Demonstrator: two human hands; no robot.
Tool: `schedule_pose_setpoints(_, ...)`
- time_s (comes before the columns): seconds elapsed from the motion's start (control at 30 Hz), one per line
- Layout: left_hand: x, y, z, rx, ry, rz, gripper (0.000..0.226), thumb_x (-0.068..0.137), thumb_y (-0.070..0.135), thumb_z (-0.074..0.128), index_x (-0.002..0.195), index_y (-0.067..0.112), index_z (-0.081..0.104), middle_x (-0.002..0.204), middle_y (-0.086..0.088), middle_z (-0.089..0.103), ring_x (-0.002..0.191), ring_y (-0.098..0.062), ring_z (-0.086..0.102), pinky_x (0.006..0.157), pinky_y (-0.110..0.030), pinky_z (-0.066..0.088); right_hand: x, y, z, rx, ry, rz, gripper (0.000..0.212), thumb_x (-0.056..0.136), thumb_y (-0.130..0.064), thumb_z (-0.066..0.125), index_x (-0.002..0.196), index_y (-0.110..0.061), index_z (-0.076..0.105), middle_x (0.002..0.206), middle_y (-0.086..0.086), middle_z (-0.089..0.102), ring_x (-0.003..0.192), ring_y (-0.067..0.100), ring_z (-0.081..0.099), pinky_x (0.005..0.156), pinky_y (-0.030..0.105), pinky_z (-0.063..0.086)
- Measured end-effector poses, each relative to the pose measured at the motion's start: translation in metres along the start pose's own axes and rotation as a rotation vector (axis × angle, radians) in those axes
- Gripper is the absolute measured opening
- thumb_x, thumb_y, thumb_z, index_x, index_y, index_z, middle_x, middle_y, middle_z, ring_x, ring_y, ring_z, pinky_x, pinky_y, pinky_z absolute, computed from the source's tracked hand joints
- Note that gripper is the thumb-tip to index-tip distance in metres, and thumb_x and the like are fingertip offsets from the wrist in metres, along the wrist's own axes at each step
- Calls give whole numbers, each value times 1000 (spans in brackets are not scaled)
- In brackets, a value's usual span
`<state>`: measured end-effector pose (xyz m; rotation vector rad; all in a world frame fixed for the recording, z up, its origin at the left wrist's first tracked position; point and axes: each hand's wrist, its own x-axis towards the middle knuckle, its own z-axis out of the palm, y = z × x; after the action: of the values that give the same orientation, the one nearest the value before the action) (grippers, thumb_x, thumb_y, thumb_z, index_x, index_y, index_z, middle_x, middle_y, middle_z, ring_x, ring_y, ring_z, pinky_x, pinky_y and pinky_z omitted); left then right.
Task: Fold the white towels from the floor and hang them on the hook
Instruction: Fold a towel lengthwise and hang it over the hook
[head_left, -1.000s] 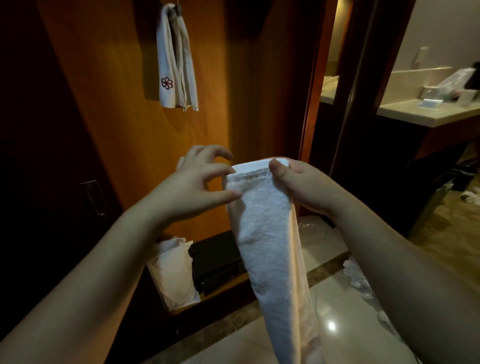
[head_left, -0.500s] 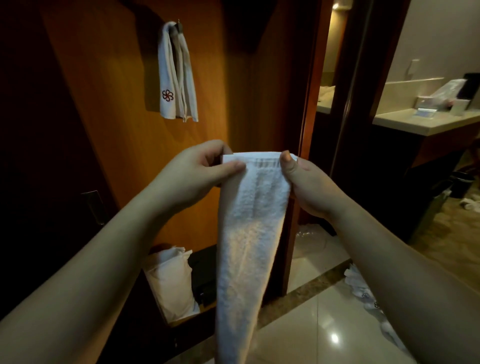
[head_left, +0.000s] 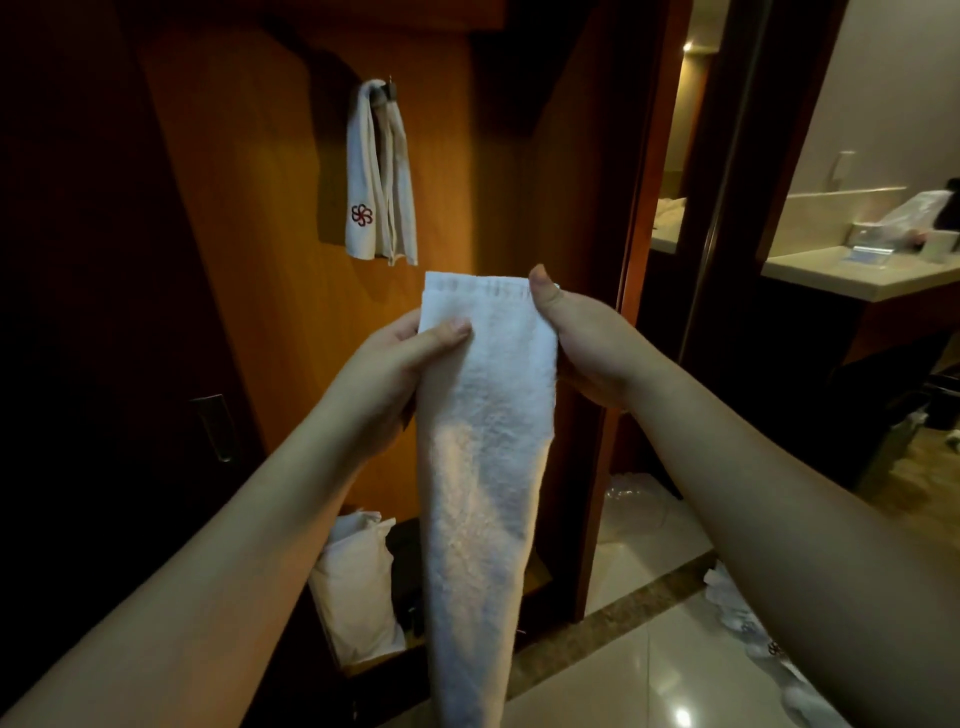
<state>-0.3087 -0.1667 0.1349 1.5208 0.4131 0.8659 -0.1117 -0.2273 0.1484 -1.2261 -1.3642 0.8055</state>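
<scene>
Towel (head_left: 488, 415) hangs as a long narrow strip at the centre of the view, pinched at its top end between both hands and trailing down to six o'clock. Left hand (head_left: 387, 374) clamps its thumb and fingers (head_left: 447, 332) on the left edge a little below the hem; right hand (head_left: 582, 343) pinches the right corner with its thumb on the hem. To finish the fold well, I would keep the two long edges level, bring the low end up to meet the hem, then drape the middle over the hook (head_left: 390, 89) at eleven o'clock. A hung towel (head_left: 379, 176) already hangs there, so space looks tight. Its only marking is a red flower emblem (head_left: 361, 214); no readable writing shows anywhere.
</scene>
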Motion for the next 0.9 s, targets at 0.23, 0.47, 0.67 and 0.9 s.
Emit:
schedule_pose_setpoints(0.23, 18, 6, 15, -251, 160, -23, 24, 101, 27, 58, 124, 22, 59, 111, -9, 75, 104, -29, 72, 85, -49, 60, -17, 75, 2, 216, -122, 155, 92, 54, -60, 93, 127, -16, 59, 115, 3, 75, 109, 21, 71, 89, 37, 58)
schedule_pose_setpoints(0.47, 35, 9, 19, -231, 193, 0, 21, 99, 25, 61, 120, 22, 63, 106, -3, 77, 97, -22, 74, 78, -43, 62, -33, 117, 7, 136, 67, 153, 54, 68, -73, 79, 109, -40, 73, 117, 0, 75, 110, 21, 71, 102, 53, 51)
schedule_pose_setpoints(0.67, 46, 15, 14, -286, 143, -15, 30, 95, 30, 64, 123, 18, 60, 106, -6, 77, 98, -26, 74, 73, -43, 62, -33, 116, 2, 315, 74, 48, 53, 82, -51, 81, 127, -33, 60, 130, 1, 69, 122, 25, 65, 99, 45, 54)
schedule_pose_setpoints(0.9, 58, 24, 7, -307, 117, -63, 26, 94, 30, 64, 114, 15, 62, 95, -7, 78, 90, -25, 75, 64, -41, 61, -27, 116, 12, 454, 177, -51, 37, 72, -47, 89, 102, -35, 70, 114, 4, 74, 106, 26, 72, 82, 34, 58)
